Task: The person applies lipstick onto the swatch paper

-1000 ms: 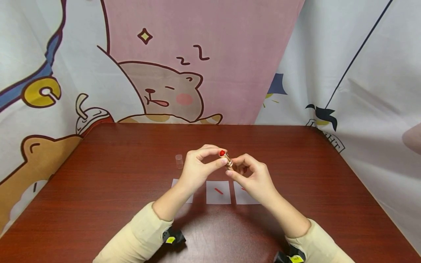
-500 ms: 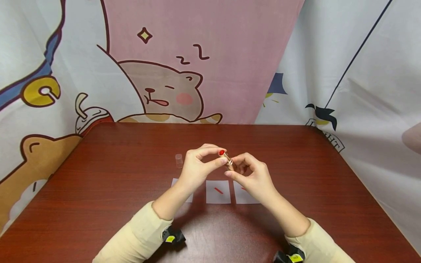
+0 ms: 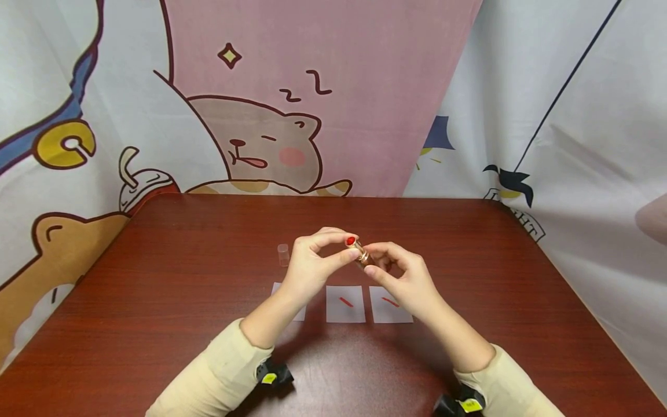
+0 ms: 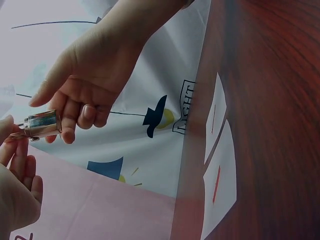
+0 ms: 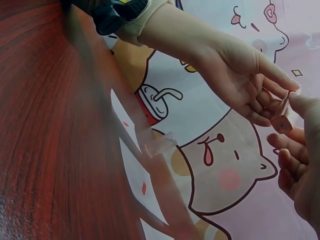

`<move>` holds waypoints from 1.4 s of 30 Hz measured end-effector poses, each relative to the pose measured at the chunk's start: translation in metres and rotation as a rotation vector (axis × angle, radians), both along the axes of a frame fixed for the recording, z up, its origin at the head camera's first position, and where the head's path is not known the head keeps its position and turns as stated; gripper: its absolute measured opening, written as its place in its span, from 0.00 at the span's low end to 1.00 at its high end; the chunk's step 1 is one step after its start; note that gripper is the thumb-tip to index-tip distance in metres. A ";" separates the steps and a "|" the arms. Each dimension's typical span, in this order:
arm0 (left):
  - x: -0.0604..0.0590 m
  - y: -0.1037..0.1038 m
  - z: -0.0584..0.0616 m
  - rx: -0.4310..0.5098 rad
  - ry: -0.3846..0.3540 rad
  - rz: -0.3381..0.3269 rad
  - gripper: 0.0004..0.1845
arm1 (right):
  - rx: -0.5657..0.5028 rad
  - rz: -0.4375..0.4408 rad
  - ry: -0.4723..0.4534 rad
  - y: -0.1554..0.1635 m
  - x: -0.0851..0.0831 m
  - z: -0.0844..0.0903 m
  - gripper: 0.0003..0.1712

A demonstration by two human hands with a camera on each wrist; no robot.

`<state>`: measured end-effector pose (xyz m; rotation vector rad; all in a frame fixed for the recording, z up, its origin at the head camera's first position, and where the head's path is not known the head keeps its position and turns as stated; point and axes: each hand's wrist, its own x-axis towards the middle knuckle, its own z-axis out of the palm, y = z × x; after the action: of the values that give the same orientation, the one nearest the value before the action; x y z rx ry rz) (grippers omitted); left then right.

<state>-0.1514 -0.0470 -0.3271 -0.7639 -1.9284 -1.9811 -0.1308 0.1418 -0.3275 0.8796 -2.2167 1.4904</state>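
Note:
A lipstick (image 3: 357, 249) with a gold metal tube and a red tip is held above the table between both hands. My left hand (image 3: 312, 263) pinches its upper end near the red tip with thumb and forefinger. My right hand (image 3: 403, 278) grips the gold base (image 4: 42, 125) with curled fingers. In the right wrist view the lipstick's end (image 5: 281, 124) shows between the two hands. A clear plastic cap (image 3: 283, 255) stands upright on the table to the left of my left hand.
Three white paper slips lie in a row on the dark red table (image 3: 156, 278): the middle slip (image 3: 345, 304) and right slip (image 3: 388, 304) bear red strokes, the left slip (image 3: 299, 313) is partly under my left forearm. A cartoon curtain (image 3: 312, 92) hangs behind.
My right hand has turned slightly on the lipstick base, uncovering more of the right slip. The left hand keeps its pinch.

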 end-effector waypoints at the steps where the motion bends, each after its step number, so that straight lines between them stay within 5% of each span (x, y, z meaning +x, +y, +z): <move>1: 0.000 0.000 0.000 0.000 0.000 0.000 0.11 | -0.004 0.018 0.004 0.002 -0.003 -0.004 0.18; 10: 0.001 -0.001 0.001 -0.004 0.001 0.009 0.11 | -0.012 0.136 -0.028 0.007 -0.011 -0.019 0.15; 34: 0.000 0.000 0.000 -0.009 0.000 0.009 0.11 | -0.031 0.101 -0.020 0.006 -0.012 -0.021 0.14; 42: 0.001 0.000 0.000 -0.011 0.005 0.007 0.10 | -0.030 0.046 0.018 -0.001 -0.003 -0.006 0.14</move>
<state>-0.1507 -0.0466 -0.3269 -0.7639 -1.9382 -1.9642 -0.1337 0.1409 -0.3334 0.9367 -2.1689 1.5264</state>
